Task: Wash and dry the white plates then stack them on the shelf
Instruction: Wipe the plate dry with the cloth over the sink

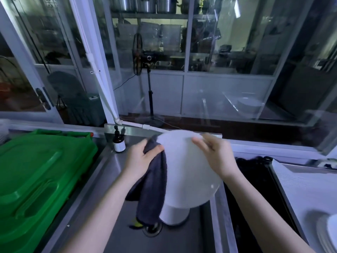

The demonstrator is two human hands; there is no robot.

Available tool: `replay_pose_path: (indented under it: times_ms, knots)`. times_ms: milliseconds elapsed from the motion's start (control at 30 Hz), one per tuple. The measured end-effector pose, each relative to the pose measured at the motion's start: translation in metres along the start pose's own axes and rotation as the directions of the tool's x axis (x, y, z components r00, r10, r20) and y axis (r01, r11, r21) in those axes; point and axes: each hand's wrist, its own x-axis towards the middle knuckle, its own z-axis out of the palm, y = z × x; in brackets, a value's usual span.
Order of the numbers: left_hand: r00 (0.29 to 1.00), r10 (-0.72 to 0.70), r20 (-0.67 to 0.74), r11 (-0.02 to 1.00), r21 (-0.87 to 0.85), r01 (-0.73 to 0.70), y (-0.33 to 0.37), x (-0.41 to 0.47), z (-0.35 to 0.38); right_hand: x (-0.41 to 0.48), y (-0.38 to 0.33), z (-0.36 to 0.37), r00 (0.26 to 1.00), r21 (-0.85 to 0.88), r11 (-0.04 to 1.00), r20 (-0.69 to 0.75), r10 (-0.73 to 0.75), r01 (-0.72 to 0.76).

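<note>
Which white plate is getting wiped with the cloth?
The white plate held over the sink, grey cloth at its edge; the other plates sit far right, untouched.

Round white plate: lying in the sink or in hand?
In hand. Right hand grips the round white plate; left hand pinches a dark grey cloth against its edge.

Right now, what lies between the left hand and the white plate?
A dark cloth, gripped by the left hand against the white plate; head view.
</note>
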Motion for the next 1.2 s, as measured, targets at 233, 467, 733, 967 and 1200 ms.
replay_pose_path:
  times_ms: [233, 467, 733, 967, 1200]
  knots:
    - [0.999, -0.011, 0.044, 1.0, -0.002, 0.011, -0.01, -0.003, -0.004, 0.0, 0.005, -0.002, 0.999, -0.009, 1.0, 0.029, -0.015, 0.015]
    - [0.979, 0.14, 0.146, 0.989, 0.02, -0.144, 0.008, 0.0, -0.001, 0.002, -0.006, 0.0, 0.975, -0.03, 0.982, 0.129, -0.182, 0.187]
    - [0.995, 0.075, 0.063, 0.996, 0.035, -0.078, -0.005, -0.005, -0.005, 0.001, 0.002, -0.007, 0.999, 0.017, 1.0, 0.05, 0.009, -0.01]
    - [0.91, 0.173, 0.378, 0.978, 0.042, -0.204, -0.003, 0.005, -0.001, 0.0, -0.001, -0.005, 0.974, -0.071, 0.983, 0.165, -0.157, 0.171]
    - [0.936, -0.32, -0.146, 0.834, -0.512, 0.205, -0.014, -0.023, 0.037, -0.033, 0.004, 0.032, 0.749, 0.485, 0.809, -0.386, 0.539, -0.332]
